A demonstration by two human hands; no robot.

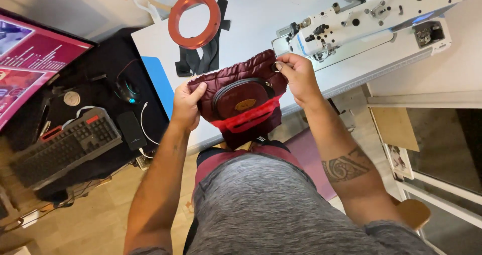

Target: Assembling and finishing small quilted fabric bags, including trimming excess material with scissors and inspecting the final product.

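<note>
From the head view, a dark red quilted pouch (pixel 241 97) with a grey zip, an oval patch and a bright red lining edge is held up between both hands, above the near edge of the white worktop (pixel 251 24) and in front of the person's grey shirt. The left hand (pixel 187 104) grips the pouch's left end, thumb on top and fingers curled under. The right hand (pixel 297 75) pinches a small metal ring (pixel 276 67) at the pouch's upper right corner. Just beyond that hand stands a white sewing machine (pixel 371 19). An orange ring (pixel 194 19) lies on black straps (pixel 203 59) farther back. At left sit a keyboard (pixel 65 144), a mouse (pixel 125 90) and a monitor (pixel 30 59).
</note>
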